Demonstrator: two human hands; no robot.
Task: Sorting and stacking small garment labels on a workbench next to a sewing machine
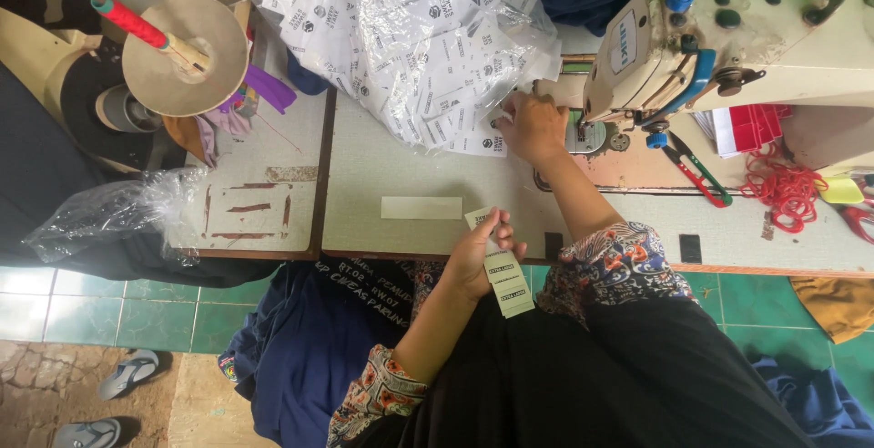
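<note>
I pinch a strip of pale woven size labels (503, 270) in my left hand (477, 257), thumb pressed over the top, the strip hanging down past my wrist over the table edge. My right hand (533, 127) reaches up to the clear plastic bag of white care labels (410, 38), fingers closed on one small tag at its torn mouth, just beside the needle area of the cream sewing machine (728, 47).

I judge this to be the picking step: gathering one label of each kind. The next move calls for a fine pinch, since the tags are thin, slippery and stacked loose in crinkly film.

The table top (382, 175) is worn laminate; red-handled snips (696, 170) and a tangle of red cord (783, 188) lie to the right.
</note>
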